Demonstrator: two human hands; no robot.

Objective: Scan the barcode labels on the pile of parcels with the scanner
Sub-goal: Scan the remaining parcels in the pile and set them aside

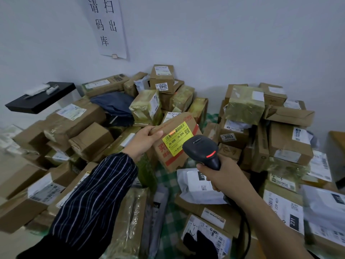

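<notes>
Head view places the work at frame centre, where the left hand [144, 140] grips a cardboard box [169, 161] at the box's 10 o'clock corner, thumb on the near face and fingers curled behind. This grip raises the box above the pile of parcels [80, 120] and tilts its labelled face toward the operator, so the yellow label [177, 139] is fully exposed and no finger covers the code. The right hand [222, 177], at 4 o'clock from the label, wraps its fingers round the handle of the barcode scanner [201, 148]; whether a finger presses the trigger cannot be told, as the handle hides it. The scanner head points toward 11 o'clock at the label, near it but not touching. A red scan line [172, 132] lies across the barcode strip along the label's upper edge, and a red indicator glows on the scanner's back. On this evidence, the read of this one box is judged to be in progress. The cable [246, 227] runs from the handle base toward 5 o'clock beside the forearm. Other parcels lie heaped on a green checked cloth [168, 176] from 8 o'clock round to 4 o'clock, many with labels facing up. A paper notice [107, 27] hangs on the wall at 11 o'clock; a black shelf [41, 99] sits at 9 o'clock.
</notes>
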